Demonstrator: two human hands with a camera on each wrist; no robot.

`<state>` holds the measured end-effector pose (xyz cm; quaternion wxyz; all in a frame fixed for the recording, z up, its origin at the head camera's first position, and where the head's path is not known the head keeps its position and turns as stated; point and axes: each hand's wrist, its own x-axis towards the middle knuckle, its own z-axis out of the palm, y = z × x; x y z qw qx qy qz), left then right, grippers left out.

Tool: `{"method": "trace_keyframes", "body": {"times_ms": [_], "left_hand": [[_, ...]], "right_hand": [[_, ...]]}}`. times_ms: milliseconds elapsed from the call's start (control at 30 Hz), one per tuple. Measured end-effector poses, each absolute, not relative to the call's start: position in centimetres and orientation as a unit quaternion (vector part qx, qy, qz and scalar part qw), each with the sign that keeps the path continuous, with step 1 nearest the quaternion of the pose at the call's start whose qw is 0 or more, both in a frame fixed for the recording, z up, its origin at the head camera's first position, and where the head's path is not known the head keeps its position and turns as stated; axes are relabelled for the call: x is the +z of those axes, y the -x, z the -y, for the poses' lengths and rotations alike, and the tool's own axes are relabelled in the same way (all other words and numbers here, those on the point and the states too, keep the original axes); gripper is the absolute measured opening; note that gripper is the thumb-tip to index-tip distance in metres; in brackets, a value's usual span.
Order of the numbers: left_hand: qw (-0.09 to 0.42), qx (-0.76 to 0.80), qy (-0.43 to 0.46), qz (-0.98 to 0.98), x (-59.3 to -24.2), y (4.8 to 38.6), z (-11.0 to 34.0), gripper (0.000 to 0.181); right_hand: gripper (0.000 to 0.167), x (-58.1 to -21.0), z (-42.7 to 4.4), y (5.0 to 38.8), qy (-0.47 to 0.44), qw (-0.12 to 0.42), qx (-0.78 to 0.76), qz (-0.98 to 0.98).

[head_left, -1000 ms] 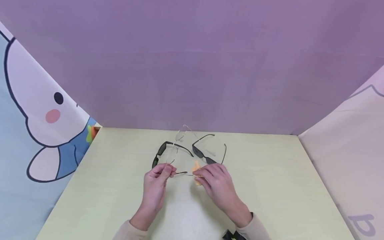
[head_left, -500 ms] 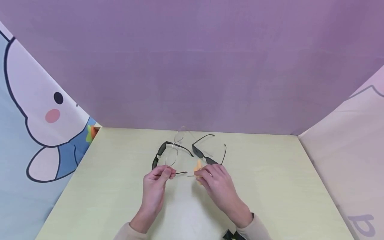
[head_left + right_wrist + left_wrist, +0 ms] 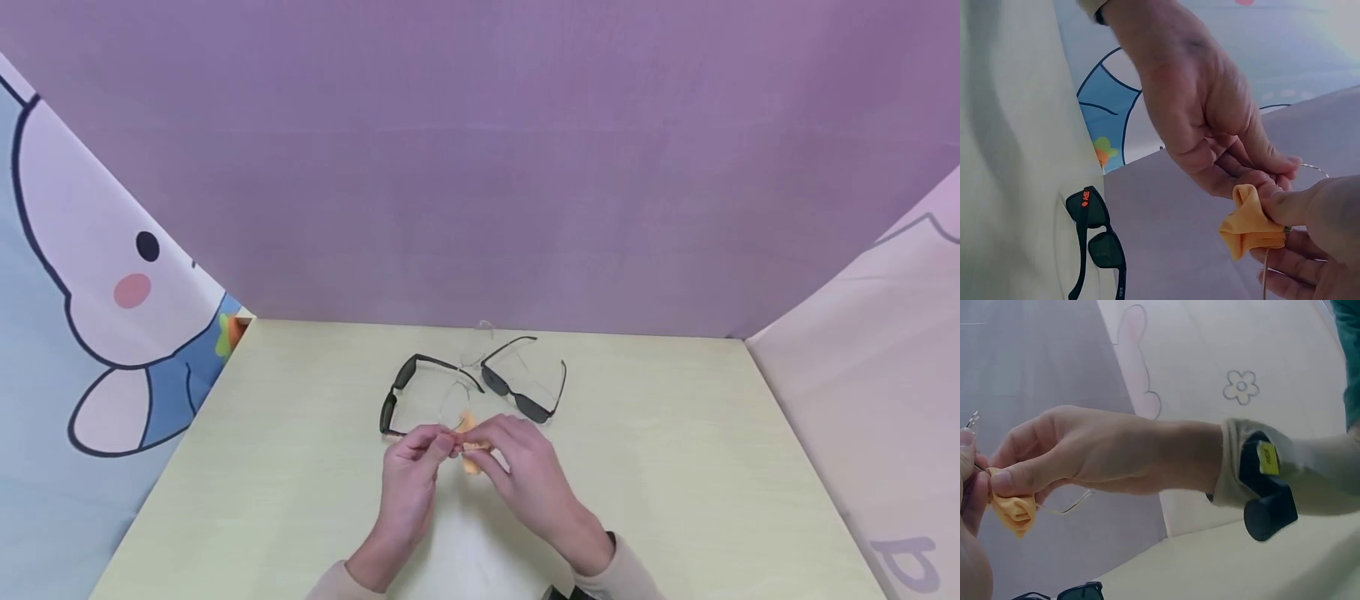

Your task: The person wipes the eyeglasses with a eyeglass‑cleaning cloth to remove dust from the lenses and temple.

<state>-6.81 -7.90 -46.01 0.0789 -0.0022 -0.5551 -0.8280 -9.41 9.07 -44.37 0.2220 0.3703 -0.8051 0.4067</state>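
Thin wire-framed eyeglasses [image 3: 454, 403] with clear lenses are held up over the table between both hands. My left hand [image 3: 408, 487] pinches their frame between thumb and fingers. My right hand [image 3: 528, 479] grips a crumpled orange cloth [image 3: 470, 466] right beside the left fingertips. In the right wrist view, the cloth [image 3: 1247, 228] bunches under the right thumb, and a thin metal temple [image 3: 1265, 275] sticks out below it. Fingers hide the spot where cloth and frame meet. Left and right fingertips are touching or almost so.
Behind the hands, black sunglasses [image 3: 405, 375] lie with temples unfolded on the pale table [image 3: 675, 467]. A second dark pair [image 3: 495, 381] sits to their right. A purple backdrop [image 3: 480, 167] rises at the table's far edge, with printed cloth [image 3: 112, 367] at the left.
The hands were apart and have come together, the left moving right and the right moving left with the cloth. The eyeglasses have shifted right and turned; the right-hand sunglasses are less covered.
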Motion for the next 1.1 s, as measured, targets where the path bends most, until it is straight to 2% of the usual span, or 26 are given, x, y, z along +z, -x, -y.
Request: {"method": "trace_keyframes", "body": {"times_ms": [233, 467, 667, 1100], "left_hand": [[0.080, -0.831, -0.003, 0.550, -46.0, 6.8, 7.3, 0.030], [0.049, -0.834, -0.012, 0.550, -45.6, 6.7, 8.1, 0.030], [0.062, -0.828, -0.006, 0.557, -45.3, 6.7, 9.0, 0.030], [0.081, -0.829, 0.004, 0.554, -45.2, 6.6, 10.2, 0.031]], "right_hand": [[0.015, -44.3, -9.1, 9.4, -0.359, 0.222, 0.441, 0.792], [0.013, -44.5, -9.5, 9.6, -0.375, 0.245, 0.397, 0.801], [0.015, -44.9, -10.0, 9.9, -0.381, 0.259, 0.365, 0.809], [0.019, -46.0, -11.2, 9.8, -0.360, 0.233, 0.344, 0.835]]}}
